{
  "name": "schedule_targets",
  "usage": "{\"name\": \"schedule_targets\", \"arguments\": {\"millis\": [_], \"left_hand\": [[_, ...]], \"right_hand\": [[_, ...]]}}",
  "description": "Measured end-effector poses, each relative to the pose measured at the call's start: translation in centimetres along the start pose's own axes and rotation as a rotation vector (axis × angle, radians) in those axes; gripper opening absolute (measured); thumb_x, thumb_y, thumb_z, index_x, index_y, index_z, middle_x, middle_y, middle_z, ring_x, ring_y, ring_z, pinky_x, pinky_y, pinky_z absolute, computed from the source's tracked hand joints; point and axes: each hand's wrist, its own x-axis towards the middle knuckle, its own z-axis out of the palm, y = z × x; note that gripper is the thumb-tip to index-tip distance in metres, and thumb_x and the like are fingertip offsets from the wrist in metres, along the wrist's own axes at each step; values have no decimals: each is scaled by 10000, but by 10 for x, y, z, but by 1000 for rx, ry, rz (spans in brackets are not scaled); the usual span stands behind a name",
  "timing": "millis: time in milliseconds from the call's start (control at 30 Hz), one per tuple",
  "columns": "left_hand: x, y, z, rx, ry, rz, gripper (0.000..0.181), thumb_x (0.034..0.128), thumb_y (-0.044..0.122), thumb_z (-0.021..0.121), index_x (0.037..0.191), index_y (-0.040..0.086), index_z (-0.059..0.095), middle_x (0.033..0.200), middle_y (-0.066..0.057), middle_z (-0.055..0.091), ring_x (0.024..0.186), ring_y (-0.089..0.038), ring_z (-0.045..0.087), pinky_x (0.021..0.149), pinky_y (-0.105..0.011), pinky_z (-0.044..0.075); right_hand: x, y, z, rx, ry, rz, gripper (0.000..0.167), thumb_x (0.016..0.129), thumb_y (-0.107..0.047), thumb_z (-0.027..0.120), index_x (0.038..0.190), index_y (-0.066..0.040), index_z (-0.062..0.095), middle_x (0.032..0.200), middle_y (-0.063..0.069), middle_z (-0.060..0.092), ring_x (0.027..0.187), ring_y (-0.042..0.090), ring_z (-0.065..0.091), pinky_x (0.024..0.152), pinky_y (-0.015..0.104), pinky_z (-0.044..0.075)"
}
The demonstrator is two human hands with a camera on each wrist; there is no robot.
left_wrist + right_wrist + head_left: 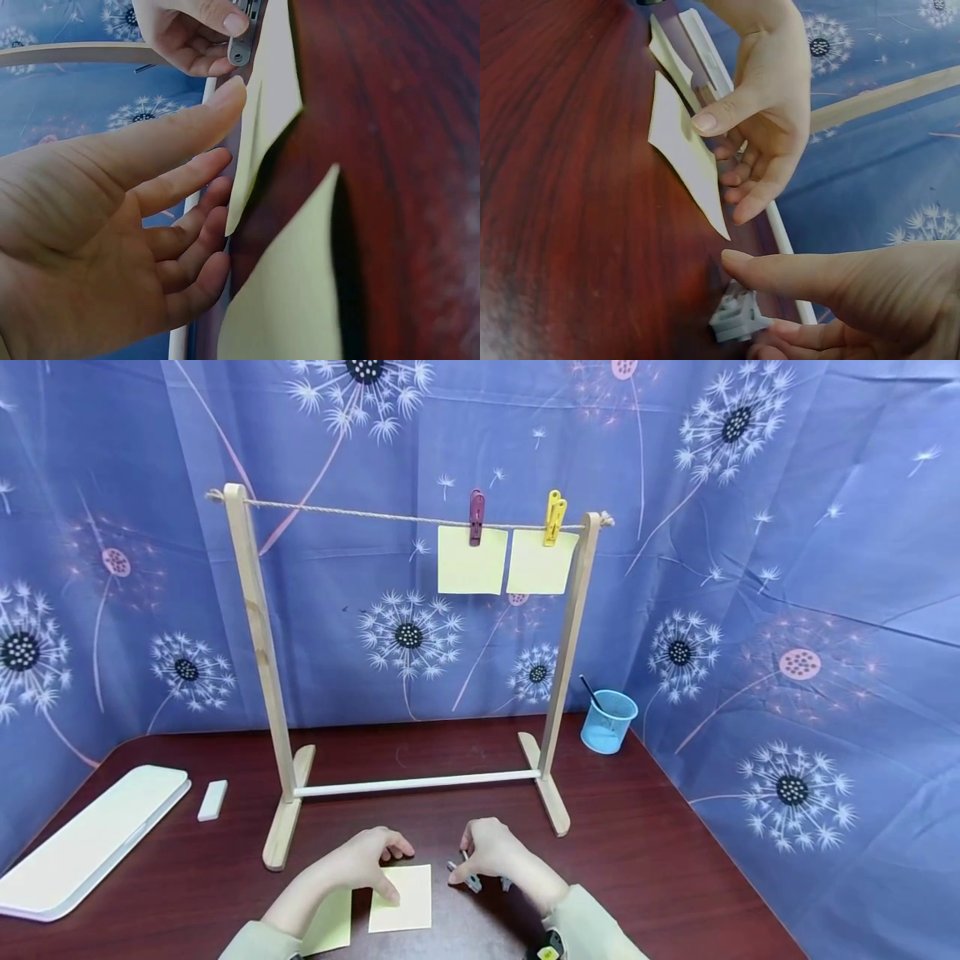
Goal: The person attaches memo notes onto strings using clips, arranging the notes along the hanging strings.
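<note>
My left hand (365, 860) is over a pale yellow note (414, 906), its thumb at the paper and its fingers loosely bent; the left wrist view shows nothing gripped. A second yellow note (332, 923) lies to its left, partly under the forearm. With thumb and fingers my right hand (491, 849) pinches a grey clip (739, 315), low over the table, right of the notes. Another grey clip (506, 883) is partly hidden beneath the right wrist.
Behind the hands stands a wooden frame (262, 647) with a string, where a maroon clip (477, 517) and a yellow clip (553, 520) hold two notes. A blue mesh cup (607, 724) stands back right; a white case (93, 839) and small white block (213, 800) lie left.
</note>
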Motion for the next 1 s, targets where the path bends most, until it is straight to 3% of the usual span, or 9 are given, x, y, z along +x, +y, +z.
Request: {"name": "schedule_targets", "arguments": {"millis": [433, 700, 1000], "left_hand": [[0, -3, 5, 5, 41, -30, 506, 535, -16, 900, 978, 72, 670, 884, -5, 561, 818, -167, 497, 717, -265, 432], [1, -2, 4, -15, 36, -45, 501, 552, -26, 894, 986, 71, 664, 880, -10, 557, 829, -183, 490, 726, -286, 428], [2, -2, 5, -34, 20, -61, 491, 579, -24, 889, 1006, 58, 659, 885, -16, 556, 843, -192, 493, 744, -321, 436]], "right_hand": [[13, 7, 4, 92, 45, -85, 300, 623, -118, 880, 800, -79, 641, 715, -37, 601, 628, 28, 487, 579, 195, 433], [31, 19, -1, 288, 83, -213, 287, 733, -86, 819, 969, -1, 679, 838, 42, 665, 731, 59, 576, 671, 194, 486], [37, 24, -7, 453, 81, -227, 333, 783, -97, 793, 1070, 40, 693, 902, 137, 692, 793, 102, 606, 698, 214, 499]]}}
